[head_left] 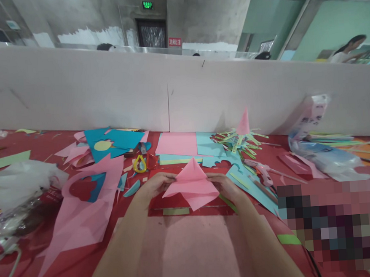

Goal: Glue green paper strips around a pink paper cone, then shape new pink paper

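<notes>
A folded sheet of pink paper (192, 181), with a raised peak and several pointed corners, is held up between my two hands over the red table. My left hand (160, 185) pinches its left edge, and my right hand (225, 185) pinches the right edge. The fingertips are partly hidden by the paper. Just beyond, to the left, lie scissors with yellow handles (140, 163). A pink glue gun (263, 173) rests to the right of my right hand. Farther back stands a pink paper cone (244, 121) on a spiky base of green paper strips.
Cut pink paper (86, 223) and a blue sheet (117, 143) lie at left, near a plastic bag (23, 179). Light-blue paper (253, 188) and a plastic packet (326, 158) are at right. A white partition (121, 88) borders the table's far side; people show beyond it.
</notes>
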### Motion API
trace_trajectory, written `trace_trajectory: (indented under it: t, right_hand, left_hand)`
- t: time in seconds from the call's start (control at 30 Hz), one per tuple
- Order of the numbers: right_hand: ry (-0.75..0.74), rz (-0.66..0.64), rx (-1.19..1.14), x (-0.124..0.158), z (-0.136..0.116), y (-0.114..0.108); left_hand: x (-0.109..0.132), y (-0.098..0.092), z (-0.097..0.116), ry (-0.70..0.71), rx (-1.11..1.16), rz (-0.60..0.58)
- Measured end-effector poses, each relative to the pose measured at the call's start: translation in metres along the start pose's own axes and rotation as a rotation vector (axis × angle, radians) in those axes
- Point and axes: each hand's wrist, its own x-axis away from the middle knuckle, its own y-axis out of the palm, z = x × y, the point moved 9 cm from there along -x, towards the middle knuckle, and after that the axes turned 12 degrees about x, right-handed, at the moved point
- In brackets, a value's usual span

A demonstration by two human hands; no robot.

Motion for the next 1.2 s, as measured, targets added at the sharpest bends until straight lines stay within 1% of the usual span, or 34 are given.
trace_trajectory:
  t: [0.1,0.23,0.37,0.5,0.63,0.77,0.9,1.2]
  right_hand:
    - [-0.009,-0.006,-0.006,0.000,-0.001,0.000]
    - [0.005,0.040,-0.009,-0.002,0.003,-0.007]
    - [0.003,0.035,0.000,-0.003,0.005,-0.009]
    - [-0.042,0.054,0.035,-0.002,0.001,-0.009]
    - [-0.087,0.083,0.051,-0.004,-0.002,-0.012]
    - [-0.123,0.082,0.071,-0.005,-0.004,-0.013]
    - [-0.140,0.067,0.032,-0.003,-0.005,-0.010]
    - [-0.159,0.039,0.023,-0.004,-0.004,-0.011]
  left_hand:
    - [0.000,0.003,0.000,-0.011,-0.004,-0.009]
    - [0.000,0.003,0.000,-0.006,0.010,0.002]
    - [0.003,0.007,0.002,-0.016,0.018,-0.002]
    - [0.011,0.012,0.007,-0.021,-0.056,0.023]
    - [0.011,0.013,0.014,0.056,-0.106,0.025]
    - [0.007,0.012,0.019,0.140,-0.147,0.008]
    - [0.008,0.015,0.026,0.214,-0.209,0.007]
    - [0.012,0.022,0.039,0.320,-0.417,0.019]
